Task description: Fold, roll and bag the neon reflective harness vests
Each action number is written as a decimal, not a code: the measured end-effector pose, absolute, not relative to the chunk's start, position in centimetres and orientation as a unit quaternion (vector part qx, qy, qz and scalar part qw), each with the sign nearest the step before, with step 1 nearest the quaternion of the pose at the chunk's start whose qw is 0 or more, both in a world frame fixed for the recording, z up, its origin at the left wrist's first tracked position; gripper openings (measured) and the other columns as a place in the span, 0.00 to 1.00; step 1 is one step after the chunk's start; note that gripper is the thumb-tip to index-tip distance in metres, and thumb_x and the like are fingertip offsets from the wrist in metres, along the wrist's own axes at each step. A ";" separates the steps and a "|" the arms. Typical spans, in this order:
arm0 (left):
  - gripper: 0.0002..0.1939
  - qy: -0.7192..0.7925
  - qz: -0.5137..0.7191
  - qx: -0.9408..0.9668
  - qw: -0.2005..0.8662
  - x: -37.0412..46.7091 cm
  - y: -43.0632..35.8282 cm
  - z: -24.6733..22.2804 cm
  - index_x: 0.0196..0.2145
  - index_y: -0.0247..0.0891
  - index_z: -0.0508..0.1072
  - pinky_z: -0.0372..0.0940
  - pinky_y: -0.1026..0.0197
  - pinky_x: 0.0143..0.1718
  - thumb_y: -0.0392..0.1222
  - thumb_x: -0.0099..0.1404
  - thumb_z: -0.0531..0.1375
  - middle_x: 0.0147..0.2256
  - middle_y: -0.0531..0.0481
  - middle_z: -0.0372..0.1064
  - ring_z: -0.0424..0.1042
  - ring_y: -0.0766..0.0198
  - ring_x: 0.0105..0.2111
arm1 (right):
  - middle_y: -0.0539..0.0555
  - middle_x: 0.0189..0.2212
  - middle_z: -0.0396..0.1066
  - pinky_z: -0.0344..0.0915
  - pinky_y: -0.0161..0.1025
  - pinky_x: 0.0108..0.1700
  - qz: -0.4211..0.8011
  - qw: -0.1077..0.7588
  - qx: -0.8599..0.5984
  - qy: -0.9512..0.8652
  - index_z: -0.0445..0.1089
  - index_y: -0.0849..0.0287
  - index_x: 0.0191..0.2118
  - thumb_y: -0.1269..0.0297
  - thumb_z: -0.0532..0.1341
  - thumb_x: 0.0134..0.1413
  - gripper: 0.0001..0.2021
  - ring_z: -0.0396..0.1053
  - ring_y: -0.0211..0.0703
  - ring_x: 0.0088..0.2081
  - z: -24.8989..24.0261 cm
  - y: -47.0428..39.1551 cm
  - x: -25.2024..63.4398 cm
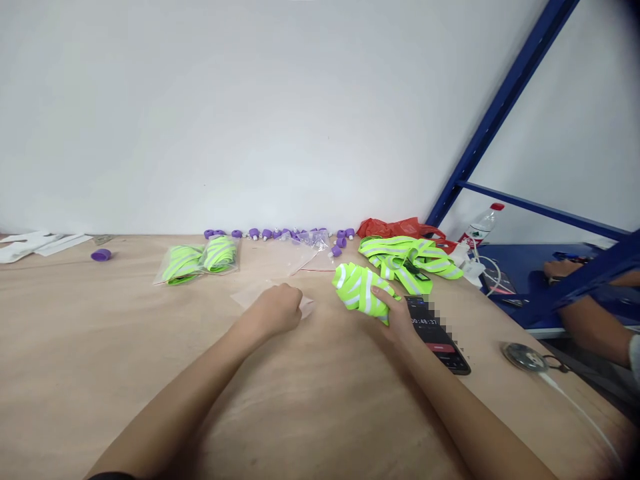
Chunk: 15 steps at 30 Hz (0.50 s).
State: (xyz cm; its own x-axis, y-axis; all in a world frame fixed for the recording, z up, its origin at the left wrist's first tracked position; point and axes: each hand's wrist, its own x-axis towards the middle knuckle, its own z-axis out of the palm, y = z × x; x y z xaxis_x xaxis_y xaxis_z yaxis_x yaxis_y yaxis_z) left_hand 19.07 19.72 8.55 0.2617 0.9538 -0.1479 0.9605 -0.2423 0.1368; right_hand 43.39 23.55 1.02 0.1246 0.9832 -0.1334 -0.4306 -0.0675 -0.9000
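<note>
My right hand (395, 310) is closed around a bundled neon yellow-green reflective strap (357, 288) with silver stripes, held just above the table. My left hand (280, 308) is curled in a fist over a clear plastic bag (245, 297), which shows on both sides of it; its fingertips are hidden. Beyond the right hand, more loose reflective straps (400, 257) lie in a heap with a dark buckle. Two bagged bundles of the same strap (183, 263) rest on the table to the left. Further empty clear bags (305, 257) are spread beyond my hands.
Several purple caps (254, 233) line the wall, and one purple cup (101, 255) stands at left. A red plastic bag (395, 228) sits behind the straps. Beside my right forearm are a phone (445, 347) and a corded round device (525, 358). Past the blue frame (490, 120), another person's arm shows.
</note>
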 end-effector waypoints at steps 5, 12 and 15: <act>0.09 0.585 0.082 0.793 0.147 17.8 21.1 9.2 0.27 0.38 0.73 0.60 0.61 0.29 0.32 0.60 0.54 0.29 0.47 0.75 0.74 0.58 0.30 | 0.53 0.37 0.80 0.71 0.42 0.36 0.620 0.571 -0.412 -0.347 0.77 0.56 0.41 0.59 0.75 0.39 0.20 0.77 0.50 0.35 0.6 23.3 43.7; 0.07 0.546 0.170 0.788 0.227 18.6 22.2 7.4 0.28 0.38 0.72 0.60 0.65 0.26 0.33 0.60 0.54 0.27 0.53 0.75 0.73 0.64 0.26 | 0.55 0.34 0.80 0.70 0.40 0.34 0.657 0.456 -0.426 -0.423 0.78 0.60 0.43 0.58 0.75 0.37 0.23 0.76 0.51 0.33 1.0 22.3 42.5; 0.07 0.539 0.196 0.792 0.209 18.8 22.3 7.4 0.28 0.39 0.70 0.61 0.64 0.28 0.32 0.59 0.54 0.29 0.52 0.75 0.73 0.63 0.29 | 0.56 0.34 0.80 0.70 0.40 0.34 0.637 0.463 -0.459 -0.413 0.78 0.61 0.42 0.57 0.74 0.39 0.22 0.76 0.51 0.34 0.8 22.7 42.5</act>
